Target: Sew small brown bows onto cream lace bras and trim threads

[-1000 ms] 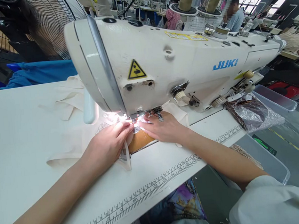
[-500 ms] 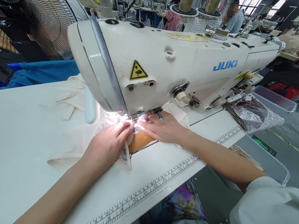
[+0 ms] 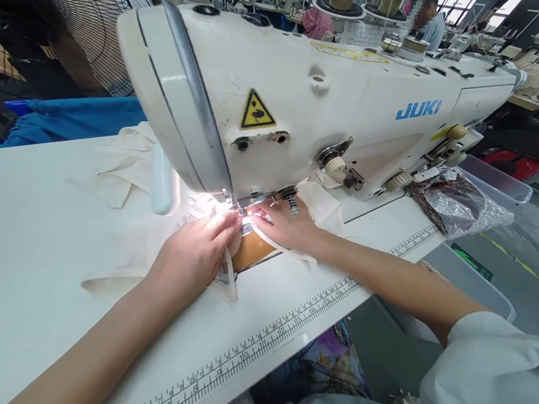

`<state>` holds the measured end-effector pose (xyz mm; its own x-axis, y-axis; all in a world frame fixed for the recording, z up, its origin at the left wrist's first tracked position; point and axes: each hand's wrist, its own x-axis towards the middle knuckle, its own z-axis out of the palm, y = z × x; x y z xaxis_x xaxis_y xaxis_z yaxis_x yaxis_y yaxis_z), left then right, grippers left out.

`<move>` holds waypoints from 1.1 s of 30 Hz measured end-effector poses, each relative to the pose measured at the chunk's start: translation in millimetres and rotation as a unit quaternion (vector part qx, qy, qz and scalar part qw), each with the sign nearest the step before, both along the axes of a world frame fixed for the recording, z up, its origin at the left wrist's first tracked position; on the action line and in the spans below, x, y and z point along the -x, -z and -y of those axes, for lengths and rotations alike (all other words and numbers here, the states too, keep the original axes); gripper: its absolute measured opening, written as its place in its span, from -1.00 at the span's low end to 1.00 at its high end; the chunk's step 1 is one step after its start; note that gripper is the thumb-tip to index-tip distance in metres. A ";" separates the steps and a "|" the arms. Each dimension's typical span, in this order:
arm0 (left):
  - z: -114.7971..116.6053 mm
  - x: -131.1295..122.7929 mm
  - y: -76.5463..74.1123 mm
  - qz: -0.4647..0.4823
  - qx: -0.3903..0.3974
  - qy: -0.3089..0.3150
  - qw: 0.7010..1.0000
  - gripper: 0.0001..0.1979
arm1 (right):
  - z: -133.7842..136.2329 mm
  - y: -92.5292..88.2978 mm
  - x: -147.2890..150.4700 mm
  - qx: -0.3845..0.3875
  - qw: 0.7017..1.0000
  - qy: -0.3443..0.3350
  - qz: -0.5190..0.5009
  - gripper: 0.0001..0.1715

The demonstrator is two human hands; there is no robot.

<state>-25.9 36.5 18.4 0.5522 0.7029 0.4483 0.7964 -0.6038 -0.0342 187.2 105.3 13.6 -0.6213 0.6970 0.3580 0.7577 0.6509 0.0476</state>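
A white JUKI sewing machine stands over the table, its lit needle area right at my fingertips. My left hand lies to the left of the needle, its fingers closed together on thin cream fabric. Just right of the needle, my right hand is closed in a pinch, with a narrow pale strip running from its fingers down across the table. More cream cloth lies behind that hand. Between the hands shows a brown-orange plate. The fabric edge under the presser foot is too bright to make out.
A printed ruler runs along the white table's front edge. To the right lie a clear plastic bag with brown contents and clear bins. A large fan stands back left. A person is in the background.
My right hand has shifted slightly, and the pale strip now shows hanging from its fingers. My left hand keeps nearly the same place. The view has tilted a little.
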 end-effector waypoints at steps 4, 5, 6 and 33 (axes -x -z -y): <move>0.6 -0.5 1.2 0.002 -0.004 0.001 1.000 -0.57 | -1.0 10.3 4.7 -0.002 0.998 0.025 -0.053 -0.61; 0.9 -0.7 1.2 0.003 -0.003 -0.002 1.000 -0.57 | -1.5 10.5 5.4 0.002 0.998 0.025 -0.060 -0.61; 1.0 -0.8 1.2 0.002 0.000 -0.006 1.000 -0.57 | -2.0 10.3 6.1 0.007 0.998 0.025 -0.064 -0.62; 1.3 -1.8 1.6 -0.014 -0.031 0.001 0.999 -0.58 | -22.5 4.0 11.1 0.126 0.987 -0.017 -0.102 -0.62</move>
